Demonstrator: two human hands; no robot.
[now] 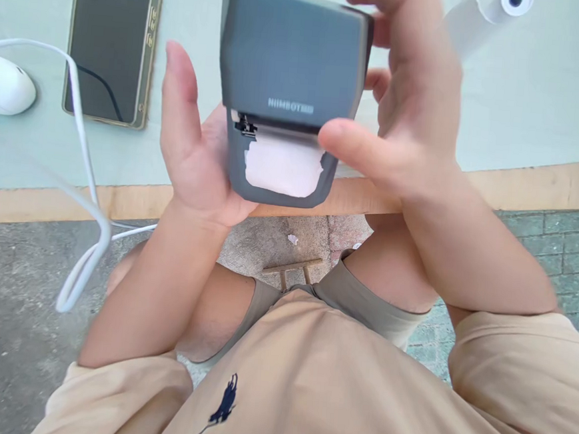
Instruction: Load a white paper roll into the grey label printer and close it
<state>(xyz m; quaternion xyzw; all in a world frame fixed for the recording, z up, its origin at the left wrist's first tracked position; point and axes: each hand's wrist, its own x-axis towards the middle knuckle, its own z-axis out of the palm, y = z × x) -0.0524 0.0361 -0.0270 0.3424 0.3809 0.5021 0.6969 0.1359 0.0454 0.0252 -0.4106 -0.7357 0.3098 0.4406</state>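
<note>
A dark grey label printer point(295, 57) marked NIIMBOT is held up over the table edge. White paper point(283, 168) with a ragged outline sticks out below its lid. My left hand point(199, 156) bears the printer from beneath on its palm, thumb standing away from the casing; its other fingers are hidden behind. Along the right side, my right hand point(413, 106) grips the printer, with its thumb on the lid's lower edge by the paper and its curled fingers at the side. The right hand is slightly blurred.
A dark-screened phone point(110, 36) lies on the pale table point(539, 103). Left of it sit a white rounded device point(6, 86) and a looping white cable point(83, 127) that hangs over the edge. A white paper roll point(480, 21) is at the back right.
</note>
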